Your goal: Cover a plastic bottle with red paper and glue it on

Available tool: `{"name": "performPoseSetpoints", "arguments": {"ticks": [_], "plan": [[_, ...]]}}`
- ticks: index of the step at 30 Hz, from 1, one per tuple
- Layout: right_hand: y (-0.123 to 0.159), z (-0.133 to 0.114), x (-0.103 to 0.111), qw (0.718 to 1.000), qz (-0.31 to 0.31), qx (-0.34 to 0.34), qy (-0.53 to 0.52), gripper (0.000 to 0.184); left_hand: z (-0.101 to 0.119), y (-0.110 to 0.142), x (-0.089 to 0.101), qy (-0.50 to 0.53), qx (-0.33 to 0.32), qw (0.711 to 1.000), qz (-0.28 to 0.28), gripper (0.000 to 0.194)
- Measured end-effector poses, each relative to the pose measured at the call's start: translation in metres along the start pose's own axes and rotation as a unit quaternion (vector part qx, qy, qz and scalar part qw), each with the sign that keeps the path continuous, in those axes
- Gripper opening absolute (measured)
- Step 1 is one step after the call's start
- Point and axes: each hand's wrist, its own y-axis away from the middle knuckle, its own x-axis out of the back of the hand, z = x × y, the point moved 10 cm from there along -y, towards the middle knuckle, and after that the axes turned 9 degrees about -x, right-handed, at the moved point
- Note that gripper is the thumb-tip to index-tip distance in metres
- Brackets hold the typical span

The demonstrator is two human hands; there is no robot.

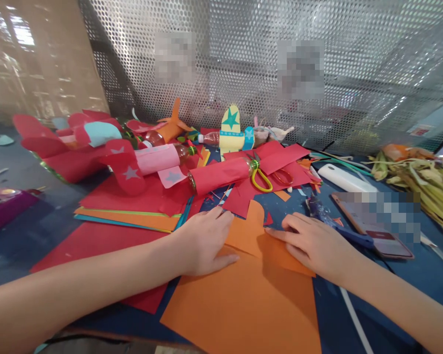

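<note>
On the table before me lies an orange paper sheet (251,305). A smaller orange paper cut-out (256,214) with a rounded tab rests over its far part. My left hand (206,241) lies on the cut-out's left side, thumb spread from the fingers, fingertips bent down onto the paper. My right hand (310,241) touches the paper's right side with its index finger stretched out and the others loosely bent. Just beyond, a bottle wrapped in red paper (221,174) lies beside scissors with a yellow handle (262,181).
Stacked coloured paper (129,219) lies on the left, with paper-covered bottle models (170,129) at the back. To the right are a phone (369,223), a blue-handled tool (349,235), a white stick-like object (347,178) and dried husks (428,187). A perforated metal panel (239,59) stands behind.
</note>
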Motion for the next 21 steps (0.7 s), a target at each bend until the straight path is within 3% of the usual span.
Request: {"name": "performPoseSetpoints", "arguments": {"ticks": [6,14,21], "plan": [[0.021,0.011,-0.004,0.999,-0.027,-0.034,-0.012,0.042,-0.002,0.004,0.0,-0.007,0.017,1.0,0.018,0.061],[0.043,0.017,0.01,0.999,0.013,-0.051,0.007,0.035,-0.009,0.006,0.006,-0.023,0.062,0.997,0.037,0.065],[0.049,0.013,0.018,0.994,0.04,-0.065,0.074,0.034,-0.008,0.008,0.011,-0.021,0.059,0.996,0.057,0.064]]}}
